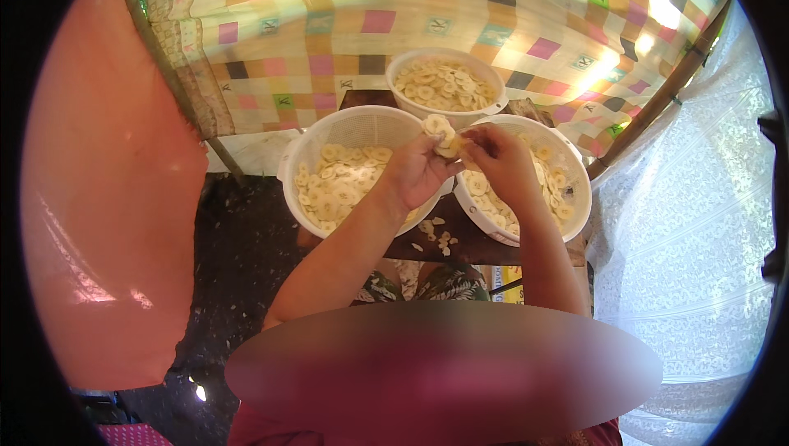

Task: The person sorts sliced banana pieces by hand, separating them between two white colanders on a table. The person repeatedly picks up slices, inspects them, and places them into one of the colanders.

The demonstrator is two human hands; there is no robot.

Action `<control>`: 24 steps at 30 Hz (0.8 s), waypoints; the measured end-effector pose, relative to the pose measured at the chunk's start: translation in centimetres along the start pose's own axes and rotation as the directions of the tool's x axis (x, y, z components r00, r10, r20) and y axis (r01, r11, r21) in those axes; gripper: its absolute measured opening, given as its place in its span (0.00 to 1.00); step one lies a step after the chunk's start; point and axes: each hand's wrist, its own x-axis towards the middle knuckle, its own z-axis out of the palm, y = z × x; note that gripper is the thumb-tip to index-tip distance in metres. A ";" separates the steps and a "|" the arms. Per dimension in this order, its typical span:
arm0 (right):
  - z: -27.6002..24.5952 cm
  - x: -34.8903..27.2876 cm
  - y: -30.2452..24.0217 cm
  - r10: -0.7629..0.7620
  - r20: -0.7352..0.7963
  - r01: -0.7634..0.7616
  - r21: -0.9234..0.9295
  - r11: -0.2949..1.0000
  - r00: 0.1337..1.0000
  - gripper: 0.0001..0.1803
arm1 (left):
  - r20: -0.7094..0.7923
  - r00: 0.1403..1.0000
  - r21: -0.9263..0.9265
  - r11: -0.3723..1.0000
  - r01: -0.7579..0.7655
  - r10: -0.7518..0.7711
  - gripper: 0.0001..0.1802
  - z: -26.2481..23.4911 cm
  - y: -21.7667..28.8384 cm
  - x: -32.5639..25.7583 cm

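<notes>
My left hand (415, 173) is closed around a small bunch of pale round banana slices (438, 125), held up between two white plastic baskets. Close against it, my right hand (501, 160) pinches at the edge of the same slices; its fingertips are partly hidden. Under my left forearm stands the left basket (289, 168), with a layer of banana slices (333, 191) in it. My right forearm crosses over the right basket (583, 199), which also holds many slices (555, 187).
A third white basket (396, 101) full of slices stands behind the other two. Banana scraps (445, 240) lie on the dark wooden table (411, 250) near its front edge. A patterned sheet (370, 43), an orange sheet (115, 199) and a white lace curtain (682, 240) surround the place.
</notes>
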 end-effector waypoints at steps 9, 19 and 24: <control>-6.1 0.3 2.1 -0.079 -0.262 0.003 -0.277 0.961 0.962 0.11 | -0.088 0.996 0.033 0.999 0.029 -0.026 0.24 1.4 0.1 -0.3; -1.7 -1.3 -2.1 -0.329 -0.054 0.288 -0.365 0.886 0.943 0.12 | 0.000 0.998 0.034 0.998 0.055 -0.055 0.23 0.7 -0.3 -0.1; 0.6 -1.1 -2.7 -0.410 -0.013 0.366 -0.429 0.826 0.912 0.11 | 0.475 0.879 -0.073 0.994 0.085 -0.040 0.20 -0.9 -0.1 0.4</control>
